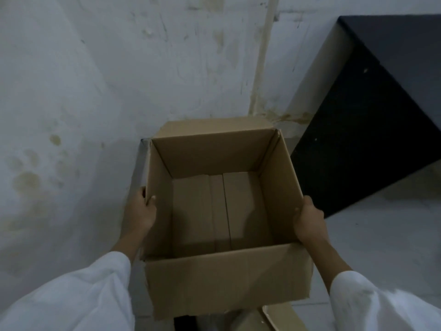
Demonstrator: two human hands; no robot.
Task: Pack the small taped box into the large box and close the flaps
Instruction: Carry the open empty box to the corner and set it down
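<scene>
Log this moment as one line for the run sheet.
stage: large box open, empty | left hand: gripping left wall | right hand: gripping right wall | small taped box: not identifiable | flaps: not closed

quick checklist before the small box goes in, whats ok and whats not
1. Large box open on top: ok.
2. Inside floor bare, nothing in the way: ok.
3. Left hand gripping the left wall: ok.
4. Right hand gripping the right wall: ok.
5. A hand free to pick up the small box: not ok, both are on the walls.
6. Small taped box located: cannot tell; only a cardboard piece shows at the bottom edge.
</scene>
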